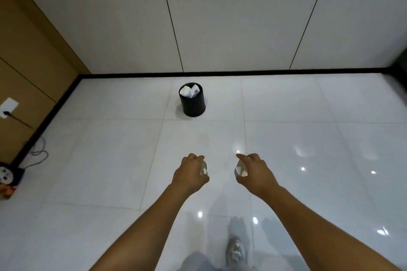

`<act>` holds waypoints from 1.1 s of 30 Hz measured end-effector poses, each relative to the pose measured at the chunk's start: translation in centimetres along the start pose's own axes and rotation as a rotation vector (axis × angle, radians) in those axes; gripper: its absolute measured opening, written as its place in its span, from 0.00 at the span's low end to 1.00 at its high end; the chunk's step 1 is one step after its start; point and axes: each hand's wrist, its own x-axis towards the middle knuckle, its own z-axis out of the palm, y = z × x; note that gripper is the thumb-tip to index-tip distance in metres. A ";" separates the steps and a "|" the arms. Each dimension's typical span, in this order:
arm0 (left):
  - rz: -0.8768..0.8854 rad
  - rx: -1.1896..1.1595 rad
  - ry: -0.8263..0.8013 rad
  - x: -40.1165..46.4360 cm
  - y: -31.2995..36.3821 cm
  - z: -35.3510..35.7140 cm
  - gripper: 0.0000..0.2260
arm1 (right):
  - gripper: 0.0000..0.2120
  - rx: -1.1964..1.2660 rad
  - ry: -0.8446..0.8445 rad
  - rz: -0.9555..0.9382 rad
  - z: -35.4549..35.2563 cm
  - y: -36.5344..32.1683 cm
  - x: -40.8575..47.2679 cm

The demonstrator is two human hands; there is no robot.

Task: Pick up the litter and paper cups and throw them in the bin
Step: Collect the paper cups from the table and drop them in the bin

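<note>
Cups (204,168) mostly hidden by hands (189,174); bin (192,100) contents indistinct; shoe (235,251) blurred.

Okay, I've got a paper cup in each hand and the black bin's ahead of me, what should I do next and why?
Probably step forward toward the black bin. Each hand, left hand and right hand, grips a paper cup, and the bin stands well ahead by the wall, too far for a sure drop from here.
</note>
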 end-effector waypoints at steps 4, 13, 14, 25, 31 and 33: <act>-0.040 -0.024 0.008 5.7 0.6 -2.5 0.28 | 0.32 -0.018 -0.042 -0.013 -2.8 -0.3 7.2; -0.120 -0.062 0.018 22.0 -2.1 -8.6 0.28 | 0.31 -0.009 -0.092 -0.072 -5.8 -4.5 25.4; -0.127 -0.067 0.019 24.1 -2.3 -9.5 0.28 | 0.31 -0.007 -0.096 -0.074 -6.2 -5.0 27.5; -0.155 -0.107 0.020 42.9 -2.4 -18.8 0.29 | 0.29 -0.012 -0.117 -0.074 -12.8 -8.9 47.0; -0.246 -0.163 0.020 52.6 -2.4 -20.3 0.30 | 0.29 -0.057 -0.214 -0.096 -15.5 -8.4 58.7; -0.286 -0.187 0.032 56.0 -2.3 -20.7 0.30 | 0.29 -0.073 -0.248 -0.116 -16.4 -8.3 63.1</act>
